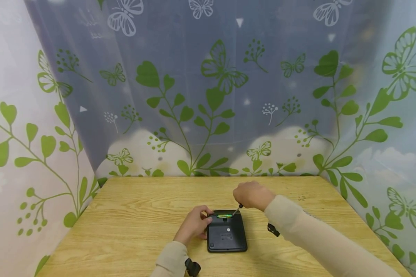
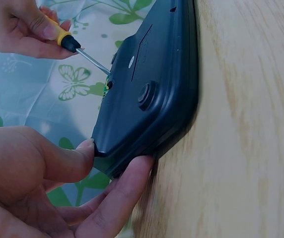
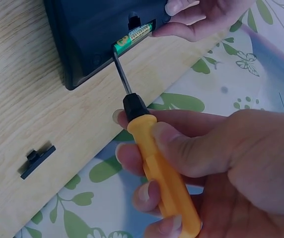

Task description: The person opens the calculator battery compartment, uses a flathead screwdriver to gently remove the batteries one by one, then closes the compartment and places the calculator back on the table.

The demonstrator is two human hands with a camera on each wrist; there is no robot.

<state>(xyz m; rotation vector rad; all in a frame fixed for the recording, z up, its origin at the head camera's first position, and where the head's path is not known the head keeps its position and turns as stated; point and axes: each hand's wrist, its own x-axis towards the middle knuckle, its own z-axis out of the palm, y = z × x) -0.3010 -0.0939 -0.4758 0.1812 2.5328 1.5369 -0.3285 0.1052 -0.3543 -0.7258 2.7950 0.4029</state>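
While the left hand (image 1: 194, 223) pinches the black device (image 1: 227, 233), the right hand (image 1: 253, 195) grips a screwdriver (image 3: 164, 178) at the battery (image 3: 133, 38) near the device's far edge; pry gently.

Before you, the black device (image 1: 216, 227): smooth, satin plastic. Set in it, a glossy-wrapped battery (image 3: 133, 38); at its far end, your screwdriver (image 3: 143, 133), metal shaft (image 3: 122, 74), plastic handle (image 3: 164, 173); beneath it, the wood-grained counter (image 1: 135, 223); behind it, creased cloth curtain (image 1: 190, 69).

Black device (image 1: 219, 227), underside up; green battery (image 3: 133, 38) exposed; yellow-handled screwdriver (image 3: 164, 173), tip at battery's end; black cover (image 3: 38, 161) lying apart.
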